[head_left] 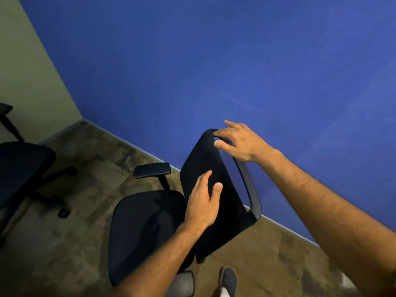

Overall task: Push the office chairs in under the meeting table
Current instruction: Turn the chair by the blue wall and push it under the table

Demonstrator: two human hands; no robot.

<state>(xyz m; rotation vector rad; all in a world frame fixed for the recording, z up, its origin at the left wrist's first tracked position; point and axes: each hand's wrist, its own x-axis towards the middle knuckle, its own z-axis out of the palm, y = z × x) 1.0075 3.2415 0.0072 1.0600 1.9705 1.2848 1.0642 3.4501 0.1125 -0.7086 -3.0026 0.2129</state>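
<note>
A black office chair [147, 228] stands in the middle of the carpet, its seat toward the left and its backrest [214, 189] tilted toward the blue wall. My left hand [203, 202] lies flat against the front face of the backrest, thumb apart. My right hand [237, 142] hovers at the top edge of the backrest with fingers spread, its fingertips touching the rim without a closed grip. One armrest [152, 170] sticks up behind the seat. A second black office chair [21, 168] stands at the left edge. No meeting table is in view.
A blue wall [257, 71] runs close behind the chair, meeting a pale green wall [27, 67] in the corner at left. Brown patterned carpet [90, 200] covers the floor. My shoe [228, 279] is just right of the chair base.
</note>
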